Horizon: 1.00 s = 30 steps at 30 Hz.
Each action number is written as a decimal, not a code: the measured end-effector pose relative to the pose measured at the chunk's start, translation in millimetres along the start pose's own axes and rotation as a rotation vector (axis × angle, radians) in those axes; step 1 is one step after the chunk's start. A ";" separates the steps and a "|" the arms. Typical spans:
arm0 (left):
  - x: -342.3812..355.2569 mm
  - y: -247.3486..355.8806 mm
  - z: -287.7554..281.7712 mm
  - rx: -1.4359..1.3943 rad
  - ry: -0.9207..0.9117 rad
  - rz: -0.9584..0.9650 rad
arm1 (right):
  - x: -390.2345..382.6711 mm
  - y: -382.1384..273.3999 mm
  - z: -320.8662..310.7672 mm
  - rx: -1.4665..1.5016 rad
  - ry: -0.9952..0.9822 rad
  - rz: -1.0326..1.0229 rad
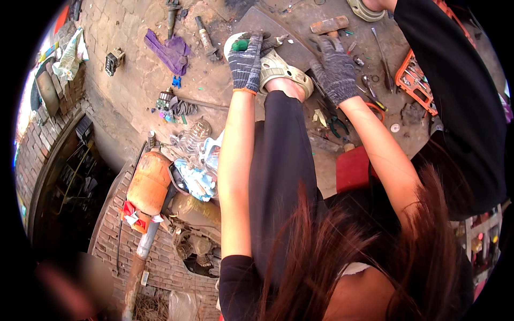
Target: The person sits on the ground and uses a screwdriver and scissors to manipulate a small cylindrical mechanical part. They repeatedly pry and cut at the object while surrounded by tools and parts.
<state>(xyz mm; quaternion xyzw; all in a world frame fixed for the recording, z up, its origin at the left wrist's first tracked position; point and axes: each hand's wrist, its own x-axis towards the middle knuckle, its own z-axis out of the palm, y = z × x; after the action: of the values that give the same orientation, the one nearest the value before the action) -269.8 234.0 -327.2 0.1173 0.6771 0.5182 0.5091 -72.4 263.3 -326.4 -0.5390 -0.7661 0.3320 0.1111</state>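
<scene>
My left hand (246, 67), in a grey striped knit glove with an orange cuff, is closed beside my left clog. A rounded white and green thing (239, 46) shows at its fingers, and a dark piece with a metal tip (280, 40) sticks out to its right; I cannot make out which it grips. My right hand (337, 70), in a similar glove, has its fingers spread near the right edge of a flat metal plate (262, 24). Just beyond its fingertips lies a hammer (329, 24) with a rusty head. The beige clog (289, 74) sits between my hands.
To the right lie a screwdriver (380, 51), pliers (338, 127) and an orange tool case (415, 80). A purple cloth (168, 52) and a rusty metal rod (205, 37) lie to the left. An orange tank (149, 183) stands by the brickwork; a red stool (352, 170) is near me.
</scene>
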 end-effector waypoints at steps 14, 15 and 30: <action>22.8 17.5 -3.6 0.009 -0.023 -0.301 | 50.6 10.0 70.6 0.014 -0.120 -0.286; 23.7 17.3 -3.9 -0.019 -0.011 -0.318 | 49.6 9.9 70.2 -0.004 -0.138 -0.279; 22.1 30.0 3.5 0.061 -0.129 -0.332 | 50.9 14.3 76.4 0.021 -0.100 -0.344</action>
<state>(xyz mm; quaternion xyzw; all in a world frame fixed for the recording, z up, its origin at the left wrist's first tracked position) -288.1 264.3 -314.9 0.0522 0.6685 0.3978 0.6262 -122.0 282.2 -402.6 -0.3817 -0.8481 0.3423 0.1338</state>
